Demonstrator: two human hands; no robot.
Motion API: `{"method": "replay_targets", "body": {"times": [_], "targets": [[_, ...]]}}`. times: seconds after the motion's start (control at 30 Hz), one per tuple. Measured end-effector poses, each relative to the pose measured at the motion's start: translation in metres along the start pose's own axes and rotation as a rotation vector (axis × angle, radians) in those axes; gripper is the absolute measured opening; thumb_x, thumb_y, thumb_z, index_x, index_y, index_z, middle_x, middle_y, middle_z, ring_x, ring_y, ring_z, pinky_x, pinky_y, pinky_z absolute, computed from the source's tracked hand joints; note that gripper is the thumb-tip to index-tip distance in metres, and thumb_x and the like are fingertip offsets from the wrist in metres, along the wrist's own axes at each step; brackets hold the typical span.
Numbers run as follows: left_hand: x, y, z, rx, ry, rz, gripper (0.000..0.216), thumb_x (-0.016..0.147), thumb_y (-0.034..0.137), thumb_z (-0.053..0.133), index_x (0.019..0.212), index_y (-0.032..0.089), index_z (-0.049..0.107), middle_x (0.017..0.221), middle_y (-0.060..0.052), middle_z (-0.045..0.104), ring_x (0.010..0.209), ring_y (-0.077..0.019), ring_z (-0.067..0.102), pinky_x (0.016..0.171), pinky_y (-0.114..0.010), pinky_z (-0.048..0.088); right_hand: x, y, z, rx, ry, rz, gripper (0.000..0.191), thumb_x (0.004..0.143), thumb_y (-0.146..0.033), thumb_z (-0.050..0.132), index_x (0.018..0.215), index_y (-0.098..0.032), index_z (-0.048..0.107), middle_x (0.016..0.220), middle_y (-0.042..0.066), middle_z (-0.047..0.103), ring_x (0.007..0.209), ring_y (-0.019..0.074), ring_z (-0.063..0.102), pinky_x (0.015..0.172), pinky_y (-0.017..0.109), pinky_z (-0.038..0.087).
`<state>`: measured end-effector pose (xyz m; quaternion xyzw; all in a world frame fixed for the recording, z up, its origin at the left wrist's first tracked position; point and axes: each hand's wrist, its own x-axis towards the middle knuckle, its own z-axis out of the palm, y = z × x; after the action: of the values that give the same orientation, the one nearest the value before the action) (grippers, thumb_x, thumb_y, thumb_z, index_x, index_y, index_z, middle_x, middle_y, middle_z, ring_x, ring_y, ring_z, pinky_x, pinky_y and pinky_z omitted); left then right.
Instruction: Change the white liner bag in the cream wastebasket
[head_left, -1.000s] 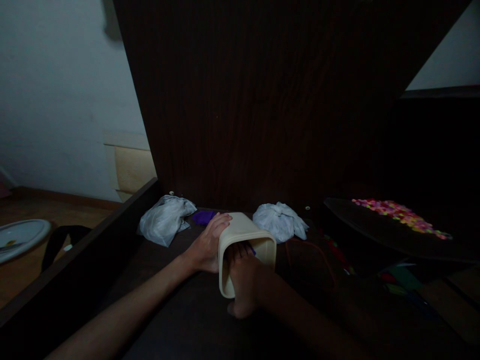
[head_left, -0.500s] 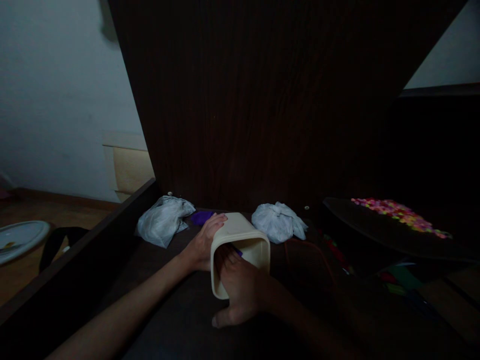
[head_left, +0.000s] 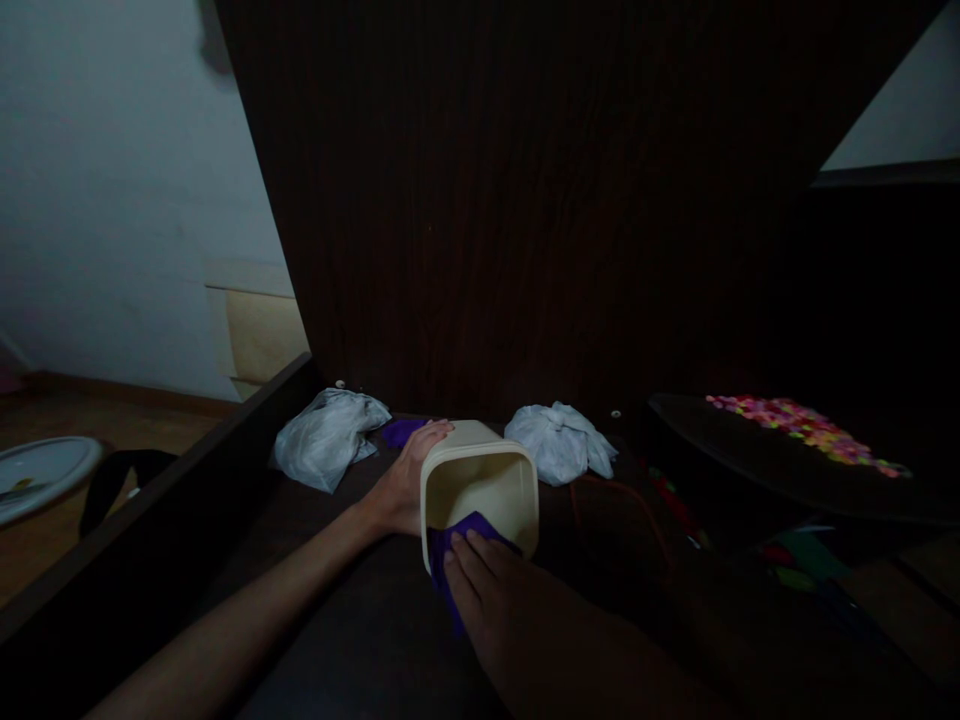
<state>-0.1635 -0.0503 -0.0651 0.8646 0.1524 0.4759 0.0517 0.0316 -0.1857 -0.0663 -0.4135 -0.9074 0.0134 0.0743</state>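
Cream container (head_left: 480,478) — white bags (head_left: 326,448) either side

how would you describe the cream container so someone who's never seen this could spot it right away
Start at the tall dark wood panel and drop to the dark surface at its foot, between two crumpled white plastic bags. The cream container lies tipped on its side there, mouth toward the camera, with the left hand on its side. It is the only rigid, square-mouthed thing, with purple cloth at its opening.
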Motion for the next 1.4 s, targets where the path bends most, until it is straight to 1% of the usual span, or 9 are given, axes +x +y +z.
{"method": "replay_targets", "body": {"times": [0.13, 0.33, 0.47, 0.6, 0.87, 0.93, 1.03, 1.1, 1.4], "targets": [[0.000, 0.000, 0.001, -0.010, -0.011, -0.021, 0.126, 0.061, 0.064, 0.087, 0.157, 0.022, 0.017, 0.145, -0.026, 0.044, 0.138, -0.0472, 0.044, 0.113, -0.071, 0.034, -0.007, 0.010, 0.011, -0.026, 0.033, 0.063, 0.047, 0.094, -0.011, 0.047, 0.140, -0.009, 0.059, 0.145, 0.020, 0.056, 0.134, 0.0384, 0.054, 0.111, 0.053, 0.048], [0.003, 0.004, 0.000, 0.031, -0.028, 0.000, 0.124, 0.063, 0.058, 0.087, 0.157, 0.021, 0.016, 0.145, -0.024, 0.044, 0.138, -0.0461, 0.043, 0.115, -0.070, 0.032, 0.022, 0.008, 0.024, -0.070, -0.059, 0.474, 0.042, 0.092, -0.008, 0.049, 0.130, -0.005, 0.066, 0.140, 0.026, 0.058, 0.131, 0.0432, 0.055, 0.113, 0.062, 0.043], [0.006, 0.007, 0.001, 0.029, -0.020, 0.047, 0.119, 0.066, 0.055, 0.085, 0.157, 0.020, 0.017, 0.142, -0.024, 0.045, 0.136, -0.0446, 0.046, 0.114, -0.070, 0.034, 0.035, 0.015, 0.015, -0.051, -0.036, 0.384, 0.041, 0.093, -0.005, 0.047, 0.128, -0.007, 0.068, 0.134, 0.025, 0.064, 0.124, 0.0383, 0.063, 0.111, 0.058, 0.046], [0.005, 0.009, 0.001, 0.042, -0.026, 0.047, 0.120, 0.066, 0.048, 0.087, 0.158, 0.021, 0.015, 0.143, -0.024, 0.045, 0.136, -0.0448, 0.046, 0.113, -0.071, 0.034, 0.049, 0.013, 0.007, -0.060, -0.001, 0.469, 0.040, 0.092, -0.004, 0.047, 0.127, -0.003, 0.067, 0.133, 0.029, 0.063, 0.126, 0.0402, 0.061, 0.112, 0.059, 0.044], [0.004, 0.009, 0.002, 0.040, -0.016, 0.027, 0.111, 0.071, 0.048, 0.082, 0.157, 0.022, 0.016, 0.143, -0.023, 0.045, 0.136, -0.0433, 0.045, 0.114, -0.071, 0.033, 0.068, -0.002, -0.021, -0.108, -0.187, 0.475, 0.048, 0.096, -0.006, 0.038, 0.140, 0.001, 0.055, 0.145, 0.029, 0.052, 0.136, 0.0367, 0.053, 0.115, 0.053, 0.039], [0.004, 0.009, 0.003, 0.034, -0.008, 0.033, 0.110, 0.072, 0.050, 0.082, 0.157, 0.020, 0.018, 0.143, -0.024, 0.045, 0.137, -0.0433, 0.045, 0.114, -0.071, 0.033, 0.070, -0.002, -0.036, -0.085, -0.295, 0.412, 0.058, 0.094, -0.020, 0.055, 0.145, 0.004, 0.047, 0.150, 0.032, 0.045, 0.141, 0.0397, 0.046, 0.118, 0.053, 0.036], [0.004, 0.008, 0.003, 0.020, 0.007, 0.038, 0.113, 0.070, 0.056, 0.082, 0.157, 0.021, 0.018, 0.142, -0.024, 0.046, 0.136, -0.0440, 0.045, 0.113, -0.071, 0.033, 0.072, 0.003, -0.058, 0.009, -0.427, 0.185, 0.128, 0.062, -0.058, 0.086, 0.152, 0.012, 0.028, 0.156, 0.038, 0.028, 0.147, 0.0490, 0.030, 0.121, 0.054, 0.028], [0.003, 0.007, 0.003, 0.019, 0.005, 0.040, 0.115, 0.069, 0.058, 0.082, 0.157, 0.022, 0.018, 0.142, -0.023, 0.046, 0.136, -0.0441, 0.045, 0.114, -0.071, 0.033, 0.072, 0.006, -0.067, 0.064, -0.475, 0.080, 0.149, 0.051, -0.075, 0.083, 0.153, 0.014, 0.021, 0.159, 0.038, 0.020, 0.149, 0.0508, 0.022, 0.123, 0.054, 0.024], [-0.002, 0.001, 0.006, 0.007, 0.032, 0.026, 0.106, 0.074, 0.058, 0.078, 0.157, 0.025, 0.020, 0.143, -0.022, 0.047, 0.136, -0.0426, 0.047, 0.113, -0.071, 0.035, 0.061, 0.011, -0.075, 0.170, -0.370, -0.091, 0.130, 0.065, -0.078, 0.073, 0.152, 0.010, 0.031, 0.158, 0.035, 0.028, 0.148, 0.0454, 0.029, 0.123, 0.048, 0.024]]}}
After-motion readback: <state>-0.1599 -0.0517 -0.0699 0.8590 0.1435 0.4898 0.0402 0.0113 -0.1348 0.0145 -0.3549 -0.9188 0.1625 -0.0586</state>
